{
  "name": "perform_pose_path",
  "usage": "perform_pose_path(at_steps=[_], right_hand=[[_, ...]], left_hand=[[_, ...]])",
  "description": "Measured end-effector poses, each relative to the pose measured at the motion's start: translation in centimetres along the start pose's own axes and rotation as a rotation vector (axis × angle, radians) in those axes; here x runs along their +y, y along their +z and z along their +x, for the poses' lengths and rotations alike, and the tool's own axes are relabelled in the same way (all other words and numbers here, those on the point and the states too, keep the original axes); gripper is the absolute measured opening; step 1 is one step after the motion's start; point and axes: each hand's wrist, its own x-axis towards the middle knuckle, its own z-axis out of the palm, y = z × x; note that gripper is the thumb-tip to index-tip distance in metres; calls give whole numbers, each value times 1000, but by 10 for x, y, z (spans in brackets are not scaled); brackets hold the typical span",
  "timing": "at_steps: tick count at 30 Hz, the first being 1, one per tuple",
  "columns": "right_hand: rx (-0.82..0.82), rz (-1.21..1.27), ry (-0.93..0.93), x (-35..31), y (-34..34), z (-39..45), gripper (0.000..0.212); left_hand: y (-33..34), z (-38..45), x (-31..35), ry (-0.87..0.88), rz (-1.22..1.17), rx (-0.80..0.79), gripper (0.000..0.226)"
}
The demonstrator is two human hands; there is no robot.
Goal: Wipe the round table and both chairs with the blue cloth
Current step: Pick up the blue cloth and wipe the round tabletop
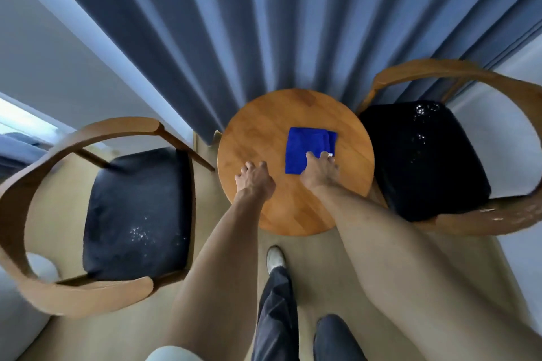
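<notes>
Round wooden counter (293, 132) seen from above, set close against grey-blue pleated curtains (264, 23), pale wall to either side. Beige floor (223, 202) underneath.

Left armchair (88, 214) just beside the counter: curved wooden back and arms, dark padded seat flecked with pale specks near the middle. Right armchair (440, 155) of the same build, its black seat close against the counter's rim, also dotted with white specks toward the far corner.

Folded blue cloth (308, 146) flat on the counter, right of centre, with a small white tag at one corner.

Right hand (319, 173) open, palm down, fingertips pressed on the cloth's near edge, not closed around it. Left hand (253, 182) over bare wood just left of the cloth, fingers loosely curled, empty; contact with the surface not clear.

Dark trouser legs and one white shoe (275, 258) on the floor, near the counter's front edge.
</notes>
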Motion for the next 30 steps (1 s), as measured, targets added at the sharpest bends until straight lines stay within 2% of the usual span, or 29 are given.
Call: perform_pose_path(at_steps=[4,9,13,17,20,23,30], right_hand=[[3,-5,46,-5,52,65,66],[114,-20,74,-12,95,142,68],[107,-5,145,-19,125,202,70],[123,-32,105,-10,150,226,70],[179,-62,61,-3,154,244,68],[239,-93,-27,0,144,283,63],[288,-142,-127,-22,107,380,57]], left_hand=[[37,78,-18,-8,28,7,52],[58,170,-21,-84,13,28,58],[64,243,-6,-114,10,50,59],[59,299,17,-125,11,71,61],[55,330,29,-134,18,75,58],[53,349,31,-190,-11,97,46],[56,369,3,-172,18,213,41]])
